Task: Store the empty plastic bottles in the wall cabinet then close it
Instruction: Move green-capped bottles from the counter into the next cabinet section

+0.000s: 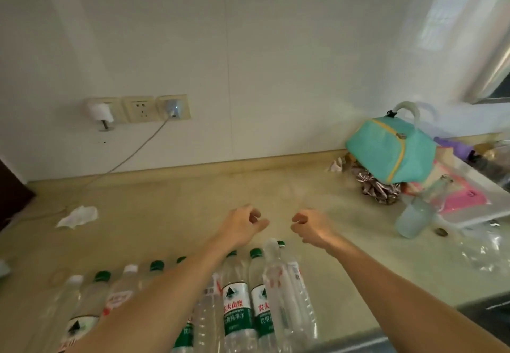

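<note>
Several empty clear plastic bottles (236,305) stand in a row along the front of the beige counter (176,206), most with green caps and green labels, some with white caps. Both my arms reach out over the row. My left hand (244,224) hovers above the counter behind the bottles, its fingers loosely curled, holding nothing. My right hand (310,227) hangs close beside it, fingers curled too, also with nothing in it. The wall cabinet is out of view.
A teal zip bag (392,151) lies on clutter at the right, with a cloudy plastic cup (412,221), a clear tray and a pink sheet. A crumpled tissue (78,216) lies at the left. Wall sockets (138,109) hold plugs, and a cable trails down to the counter.
</note>
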Motion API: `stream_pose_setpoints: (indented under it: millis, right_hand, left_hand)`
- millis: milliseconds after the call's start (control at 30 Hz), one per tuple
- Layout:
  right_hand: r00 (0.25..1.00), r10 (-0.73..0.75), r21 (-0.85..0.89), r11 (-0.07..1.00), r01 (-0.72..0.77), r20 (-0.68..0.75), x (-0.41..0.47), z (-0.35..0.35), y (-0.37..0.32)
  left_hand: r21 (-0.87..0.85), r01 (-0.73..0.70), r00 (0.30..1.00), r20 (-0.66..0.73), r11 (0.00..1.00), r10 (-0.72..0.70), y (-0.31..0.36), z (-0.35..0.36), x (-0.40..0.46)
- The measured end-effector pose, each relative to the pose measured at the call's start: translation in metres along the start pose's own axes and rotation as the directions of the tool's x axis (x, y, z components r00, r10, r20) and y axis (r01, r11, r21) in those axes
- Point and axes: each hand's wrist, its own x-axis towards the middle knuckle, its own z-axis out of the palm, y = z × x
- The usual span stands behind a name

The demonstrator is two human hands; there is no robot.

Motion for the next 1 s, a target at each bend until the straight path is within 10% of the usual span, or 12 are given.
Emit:
stream_pose_setpoints:
  millis: [233, 600, 833, 1000]
  right_hand:
    - [0.975, 0.111, 0.119, 0.984, -0.136, 0.194, 0.027, 0.036, 0.039]
    - [0.932, 0.113, 0.231, 0.952, -0.201, 0.344, 0.054, 0.065, 0.059]
    - [0.951, 0.122, 0.302, 0.93, -0.21, 0.285, 0.059, 0.051, 0.061]
    - [0.982, -0.116, 0.331, 0.941, 0.062, 0.147, 0.064, -0.001, 0.026]
  left_hand:
    - [0.019, 0.169, 0.978, 0.117, 0.985, -0.17, -0.023, 0.054, 0.017]
    - [-0.482, 0.434, 0.9, 0.264, 0.761, -0.346, -0.022, 0.064, 0.012]
    - [-0.693, 0.395, 0.898, 0.153, 0.603, -0.413, -0.009, 0.043, 0.014]
    - [-0.737, 0.222, 0.94, -0.013, 0.639, -0.341, 0.029, 0.0, 0.027]
